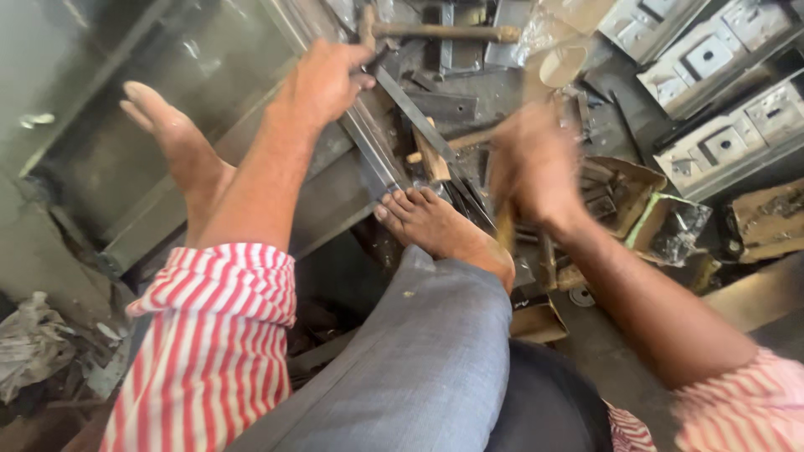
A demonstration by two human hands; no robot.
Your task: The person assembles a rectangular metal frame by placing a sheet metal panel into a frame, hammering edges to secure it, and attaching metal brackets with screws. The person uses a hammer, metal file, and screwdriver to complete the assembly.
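Observation:
My left hand (322, 79) presses down on a long metal strip (368, 138) that lies along the edge of a sheet-metal frame (167, 159), fingers curled over it. My right hand (536, 163) is blurred with motion and grips a wooden handle (505, 226), probably a hammer's; its head cannot be seen. My right foot (440, 226) rests on the strip near the hand, and my left foot (180, 146) lies on the metal sheet. A flat steel bar (414, 113) lies slanted between the two hands.
A second hammer with a wooden handle (444, 33) lies at the top. Stamped metal brackets (720, 92) are stacked at the top right. Cardboard boxes (636, 197) of small metal parts, a small round cup (563, 65) and scrap pieces crowd the floor on the right.

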